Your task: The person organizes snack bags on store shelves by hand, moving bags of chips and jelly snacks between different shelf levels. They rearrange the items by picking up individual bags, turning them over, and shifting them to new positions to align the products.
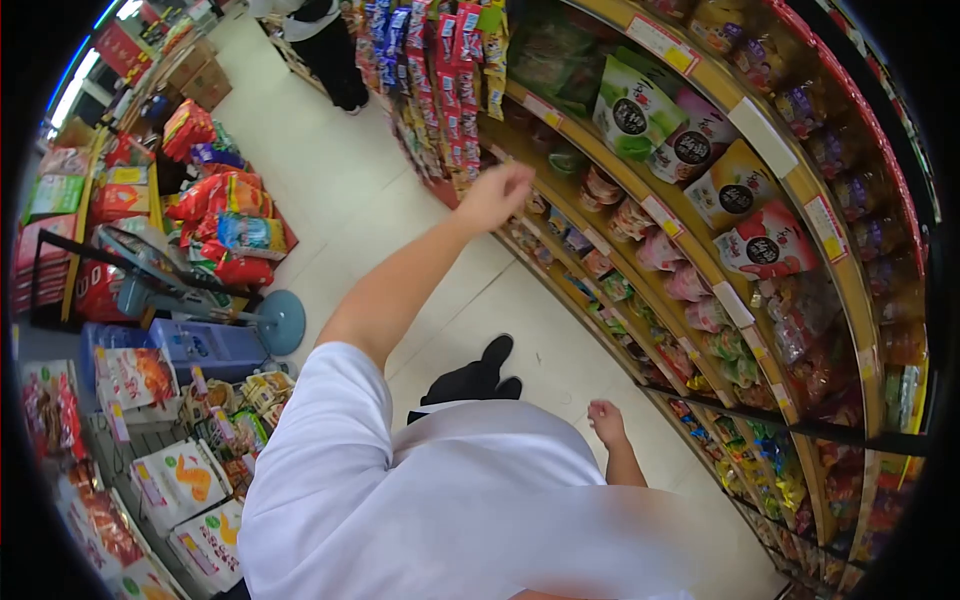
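Note:
My left hand (pixel 497 197) is stretched out at the end of a raised arm, beside the front edge of a curved snack shelf (pixel 565 122). Its fingers are curled together, and what they hold, if anything, is hidden. Hanging strips of small packets (pixel 450 80) are just beyond it. Lower down, near my right side, my right hand (pixel 606 422) hangs over the floor with its fingers loosely apart and nothing visible in it. Large pouches, among them a green and white one (pixel 635 108) and a yellow one (pixel 735 185), stand on the upper shelf.
Pale floor tiles (pixel 350 190) run between the shelving and a left-hand display of red bags (pixel 235 195). A fan with a round base (pixel 281 322) stands by a blue bin (pixel 205 345). White packages (pixel 180 483) lie at lower left. Another person (pixel 320 50) stands at the top.

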Action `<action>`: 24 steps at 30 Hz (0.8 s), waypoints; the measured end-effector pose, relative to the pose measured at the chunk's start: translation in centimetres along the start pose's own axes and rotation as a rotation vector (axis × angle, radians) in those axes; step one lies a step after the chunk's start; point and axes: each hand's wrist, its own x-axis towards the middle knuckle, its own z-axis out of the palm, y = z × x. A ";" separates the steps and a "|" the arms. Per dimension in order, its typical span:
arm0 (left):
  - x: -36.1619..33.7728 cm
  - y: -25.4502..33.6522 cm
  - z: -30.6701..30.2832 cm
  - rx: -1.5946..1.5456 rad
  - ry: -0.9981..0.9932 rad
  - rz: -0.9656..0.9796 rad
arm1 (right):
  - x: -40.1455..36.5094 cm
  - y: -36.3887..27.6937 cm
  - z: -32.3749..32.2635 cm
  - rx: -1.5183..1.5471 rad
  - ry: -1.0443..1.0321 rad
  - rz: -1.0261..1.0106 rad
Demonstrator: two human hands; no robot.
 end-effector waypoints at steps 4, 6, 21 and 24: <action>-19.1 -10.6 -0.6 0.139 -0.249 -0.520 | -3.7 10.1 0.9 0.009 -0.014 0.184; -31.3 -16.1 -1.2 0.284 -0.305 -0.930 | -7.2 10.2 0.4 -0.138 -0.059 0.295; -31.4 -16.1 -6.0 0.370 -0.374 -0.854 | 1.5 0.1 0.0 0.018 0.025 0.128; -24.9 -14.9 -3.2 0.309 -0.398 -0.557 | 4.3 -5.3 1.8 -0.028 0.024 0.009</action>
